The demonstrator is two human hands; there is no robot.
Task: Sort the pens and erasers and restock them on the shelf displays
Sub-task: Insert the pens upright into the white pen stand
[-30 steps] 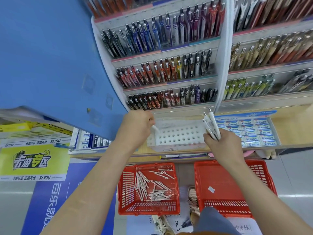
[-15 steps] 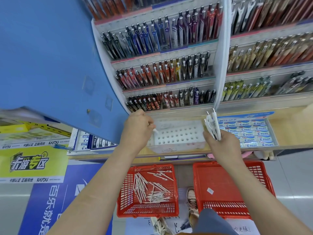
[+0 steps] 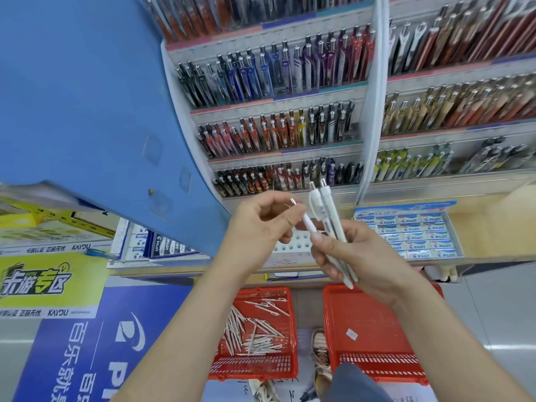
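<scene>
Left hand pinches a white pen, clicker apparently pointing up-left.

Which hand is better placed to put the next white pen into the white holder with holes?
Left. The left hand pinches one pen close to the holder; the right hand grips the bundle.
</scene>
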